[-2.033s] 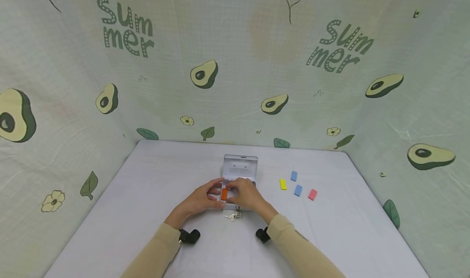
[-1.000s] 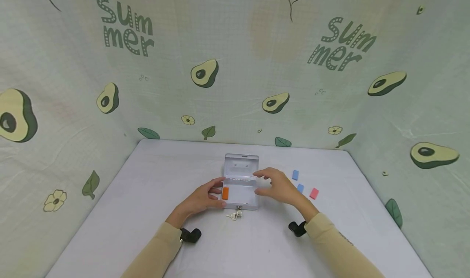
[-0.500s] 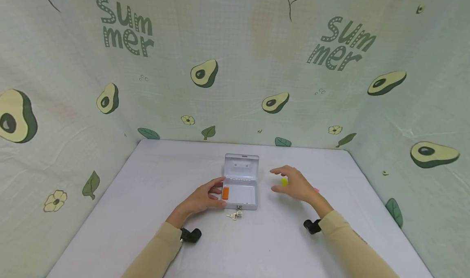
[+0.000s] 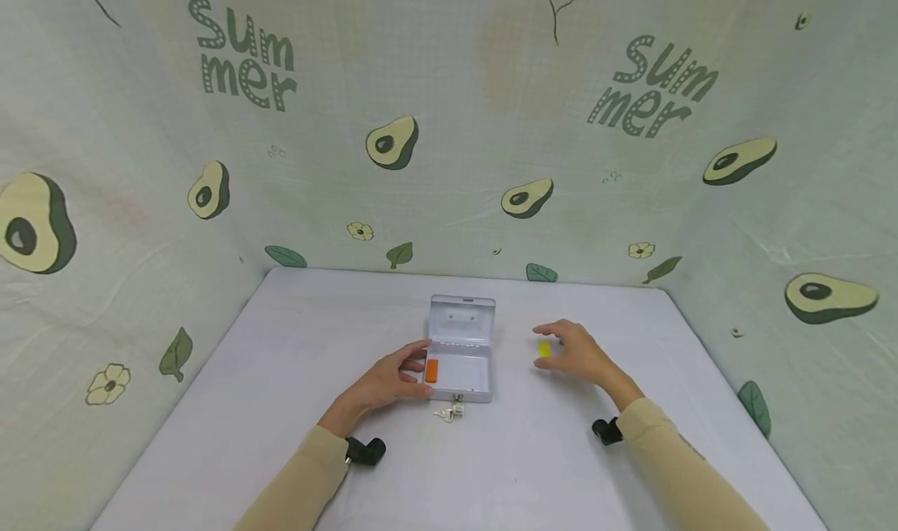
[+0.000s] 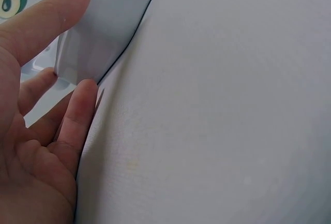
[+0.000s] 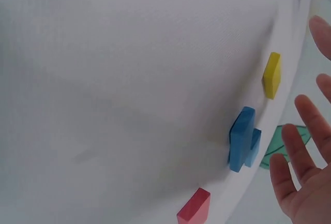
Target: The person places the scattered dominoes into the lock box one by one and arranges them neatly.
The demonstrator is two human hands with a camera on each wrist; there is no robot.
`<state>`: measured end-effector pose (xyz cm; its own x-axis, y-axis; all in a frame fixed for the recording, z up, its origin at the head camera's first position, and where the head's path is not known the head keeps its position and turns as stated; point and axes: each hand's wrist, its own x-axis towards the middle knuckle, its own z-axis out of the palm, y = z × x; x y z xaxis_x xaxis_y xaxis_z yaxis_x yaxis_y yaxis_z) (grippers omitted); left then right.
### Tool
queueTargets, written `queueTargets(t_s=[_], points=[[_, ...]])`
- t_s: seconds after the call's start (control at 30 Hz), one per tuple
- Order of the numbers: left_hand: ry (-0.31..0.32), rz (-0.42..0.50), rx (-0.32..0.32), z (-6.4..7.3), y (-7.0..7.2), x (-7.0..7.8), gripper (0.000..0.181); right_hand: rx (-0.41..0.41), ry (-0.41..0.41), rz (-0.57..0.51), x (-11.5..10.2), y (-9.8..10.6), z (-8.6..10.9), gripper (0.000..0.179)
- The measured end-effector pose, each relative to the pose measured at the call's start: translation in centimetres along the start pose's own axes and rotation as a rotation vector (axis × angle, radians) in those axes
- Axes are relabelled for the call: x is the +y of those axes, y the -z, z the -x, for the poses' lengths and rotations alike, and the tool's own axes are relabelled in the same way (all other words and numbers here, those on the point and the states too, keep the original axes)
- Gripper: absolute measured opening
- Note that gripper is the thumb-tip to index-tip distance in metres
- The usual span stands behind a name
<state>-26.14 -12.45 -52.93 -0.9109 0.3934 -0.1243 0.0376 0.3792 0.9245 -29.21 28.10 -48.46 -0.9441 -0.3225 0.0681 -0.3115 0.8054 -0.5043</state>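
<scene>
A small light-grey metal box (image 4: 468,373) with its lid (image 4: 461,320) raised stands mid-table. Inside, an orange flat block (image 4: 432,370) lies against the left wall. My left hand (image 4: 387,378) grips the box's left end, thumb at the front corner and forefinger at the back; in the left wrist view the thumb rests along the box wall (image 5: 116,14). To the right, my right hand (image 4: 577,353) hovers with thumb and fingers spread and nothing between them. A yellow block (image 4: 544,348) shows between its thumb and forefinger, lower down on the table.
Two blue blocks (image 6: 242,138) and a red block (image 6: 195,207) lie near the yellow one, mostly hidden by the right hand in the head view. A lock with keys (image 4: 447,415) hangs at the box front. Patterned cloth walls (image 4: 449,227) surround the white table (image 4: 337,313).
My right hand has moved from inside the box rightward to above the yellow block, leaving the orange block uncovered in the box. My left hand has stayed at the box.
</scene>
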Motion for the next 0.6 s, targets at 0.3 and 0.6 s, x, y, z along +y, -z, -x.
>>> queueTargets(t_s=[0.3,0.6], points=[[-0.008,0.001,-0.005,0.1,0.0,-0.1,0.094,-0.021,-0.01,-0.007,1.1,0.0,0.1,0.062],[-0.003,-0.001,-0.001,0.2,-0.1,0.1,0.093,-0.033,-0.014,0.015,1.2,-0.1,0.0,0.059]])
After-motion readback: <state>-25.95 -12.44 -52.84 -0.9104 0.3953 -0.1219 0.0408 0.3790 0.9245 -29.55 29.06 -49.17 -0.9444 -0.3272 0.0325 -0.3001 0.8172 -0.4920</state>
